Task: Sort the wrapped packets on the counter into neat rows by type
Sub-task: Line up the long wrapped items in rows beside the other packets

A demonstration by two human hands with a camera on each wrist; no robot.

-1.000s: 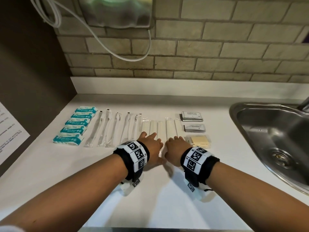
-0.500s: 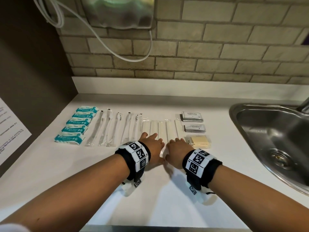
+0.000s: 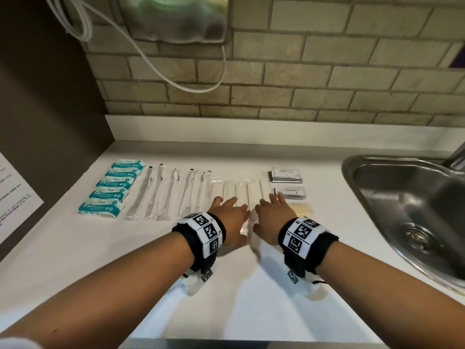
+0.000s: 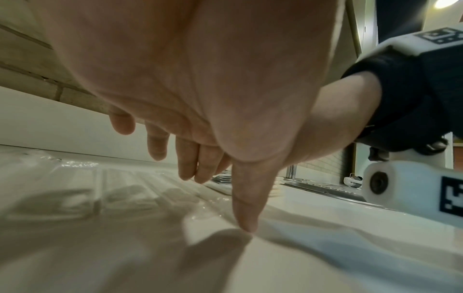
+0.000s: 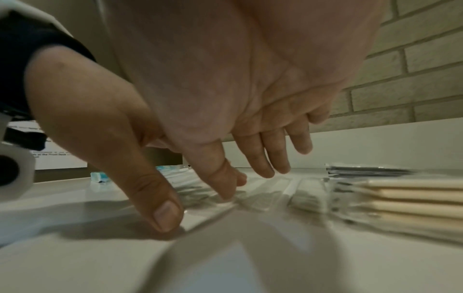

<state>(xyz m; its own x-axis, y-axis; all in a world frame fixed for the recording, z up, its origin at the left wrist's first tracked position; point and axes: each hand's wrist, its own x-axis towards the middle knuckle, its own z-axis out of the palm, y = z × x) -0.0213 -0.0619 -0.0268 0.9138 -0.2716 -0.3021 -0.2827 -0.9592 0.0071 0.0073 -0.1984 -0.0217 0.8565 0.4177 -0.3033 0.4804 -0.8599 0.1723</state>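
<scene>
Rows of wrapped packets lie on the white counter [image 3: 75, 248]: teal tissue packs [image 3: 110, 191] at left, clear-wrapped toothbrushes [image 3: 171, 192], white stick packets [image 3: 239, 190] in the middle, and sachet stacks [image 3: 286, 175] with a cream packet [image 3: 303, 210] at right. My left hand [image 3: 230, 217] and right hand [image 3: 270, 217] lie side by side, palms down, over the near ends of the white stick packets. Fingers of both are straight and spread. In the wrist views the left thumb [image 4: 244, 208] and right thumb [image 5: 160, 210] touch the counter; the fingers hover just above the wrappers.
A steel sink [image 3: 412, 210] is sunk into the counter at right, its tap [image 3: 456, 157] at the frame edge. A brick wall [image 3: 302, 79] backs the counter, with a white cable [image 3: 156, 64] hanging from a fixture. A dark panel with a printed sheet [image 3: 15, 197] stands at left.
Both hands have slid slightly forward over the white stick packets and their fingers have spread a little. The packets look unmoved.
</scene>
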